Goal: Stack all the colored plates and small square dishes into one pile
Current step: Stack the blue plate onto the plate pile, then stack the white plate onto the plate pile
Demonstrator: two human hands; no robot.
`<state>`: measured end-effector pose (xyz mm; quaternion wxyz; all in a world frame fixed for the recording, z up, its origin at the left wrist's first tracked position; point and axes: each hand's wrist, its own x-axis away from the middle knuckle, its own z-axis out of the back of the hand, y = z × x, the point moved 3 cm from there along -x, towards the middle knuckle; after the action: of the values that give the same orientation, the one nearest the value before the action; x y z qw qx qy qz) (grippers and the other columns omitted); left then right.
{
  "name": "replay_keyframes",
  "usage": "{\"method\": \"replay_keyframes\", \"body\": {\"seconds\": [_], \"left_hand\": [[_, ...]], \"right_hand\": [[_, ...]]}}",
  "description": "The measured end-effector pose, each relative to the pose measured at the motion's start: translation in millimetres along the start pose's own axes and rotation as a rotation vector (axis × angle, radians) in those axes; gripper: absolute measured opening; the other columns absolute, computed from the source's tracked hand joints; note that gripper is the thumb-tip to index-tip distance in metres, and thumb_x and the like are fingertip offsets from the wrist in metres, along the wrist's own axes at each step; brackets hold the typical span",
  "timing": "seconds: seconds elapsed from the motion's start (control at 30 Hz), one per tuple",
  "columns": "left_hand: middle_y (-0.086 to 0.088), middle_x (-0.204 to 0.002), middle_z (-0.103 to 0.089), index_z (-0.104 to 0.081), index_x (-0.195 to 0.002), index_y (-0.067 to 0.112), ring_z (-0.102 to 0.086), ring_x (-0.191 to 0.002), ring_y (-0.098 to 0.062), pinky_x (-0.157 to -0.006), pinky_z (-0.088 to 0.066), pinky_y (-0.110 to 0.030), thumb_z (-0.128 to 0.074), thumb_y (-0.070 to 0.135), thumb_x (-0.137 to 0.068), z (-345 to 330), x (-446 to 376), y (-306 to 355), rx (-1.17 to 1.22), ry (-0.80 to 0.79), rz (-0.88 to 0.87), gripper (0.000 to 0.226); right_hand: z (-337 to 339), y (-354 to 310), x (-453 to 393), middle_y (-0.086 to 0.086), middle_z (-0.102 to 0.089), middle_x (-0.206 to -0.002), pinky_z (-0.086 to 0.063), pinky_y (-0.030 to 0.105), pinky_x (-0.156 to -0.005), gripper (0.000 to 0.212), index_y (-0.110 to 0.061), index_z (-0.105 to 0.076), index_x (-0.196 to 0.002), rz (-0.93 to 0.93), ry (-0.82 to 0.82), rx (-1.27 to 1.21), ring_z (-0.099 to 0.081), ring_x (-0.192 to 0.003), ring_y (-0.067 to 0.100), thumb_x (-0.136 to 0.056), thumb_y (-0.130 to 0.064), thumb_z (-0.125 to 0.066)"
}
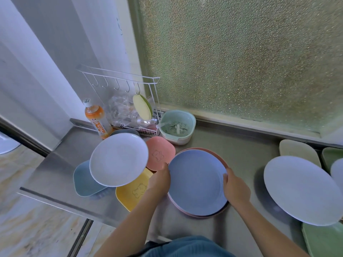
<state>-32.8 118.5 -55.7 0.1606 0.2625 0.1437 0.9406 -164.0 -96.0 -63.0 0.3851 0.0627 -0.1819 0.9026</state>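
Observation:
A blue round plate [196,184] lies on top of a pink plate [207,151] on the steel counter, in the middle of the view. My left hand [160,179] grips its left rim and my right hand [234,186] grips its right rim. To the left, a white round plate [118,159] rests tilted over a blue square dish [83,180], a yellow square dish [132,193] and a pink square dish [160,152]. A dark dish [118,132] peeks out behind the white plate.
At the right, a large white plate [302,189] leans over cream [297,151] and green dishes [326,240]. At the back stand an orange drink bottle [97,120], a white wire rack [130,104] and a mint strainer basket [177,126]. The counter edge [61,201] drops to the floor at the left.

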Motion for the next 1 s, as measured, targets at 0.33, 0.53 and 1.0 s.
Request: {"method": "replay_keyframes", "body": {"seconds": [0.33,0.53,1.0], "left_hand": [[-0.017,-0.112,-0.064,-0.036,-0.126,0.0,-0.064,-0.099,-0.036,-0.078,-0.049,-0.041,-0.038,0.002,-0.094,-2.8,-2.7,7.1,-0.043,-0.014,-0.066,0.032],[-0.017,-0.112,-0.064,-0.039,-0.124,0.007,-0.062,-0.098,-0.038,-0.085,-0.051,-0.045,-0.034,0.015,-0.098,-2.2,-2.7,3.6,0.083,0.029,-0.051,0.028],[-0.004,-0.104,-0.06,-0.043,-0.115,0.012,-0.062,-0.09,-0.022,-0.069,-0.049,-0.03,-0.052,0.043,-0.089,43.1,-15.0,-94.5,-0.251,0.201,0.113,0.041]], "right_hand": [[-4.6,11.6,8.8,0.01,-0.064,-0.098,-0.046,0.035,-0.073,0.033,-0.011,-0.048,-0.109,-0.066,0.064,-0.06,-0.059,-0.084,0.028,-0.101,-0.034,-0.025],[-1.6,5.9,8.1,-0.001,-0.054,-0.071,-0.046,0.034,-0.062,0.022,-0.015,-0.035,-0.114,-0.048,0.102,-0.004,-0.056,-0.065,0.023,-0.099,-0.03,-0.031],[-6.6,-34.4,14.3,0.016,-0.061,-0.111,-0.047,0.039,-0.065,0.045,-0.008,-0.039,-0.134,-0.039,0.191,0.128,-0.056,-0.099,0.037,-0.09,-0.014,-0.048]]}}
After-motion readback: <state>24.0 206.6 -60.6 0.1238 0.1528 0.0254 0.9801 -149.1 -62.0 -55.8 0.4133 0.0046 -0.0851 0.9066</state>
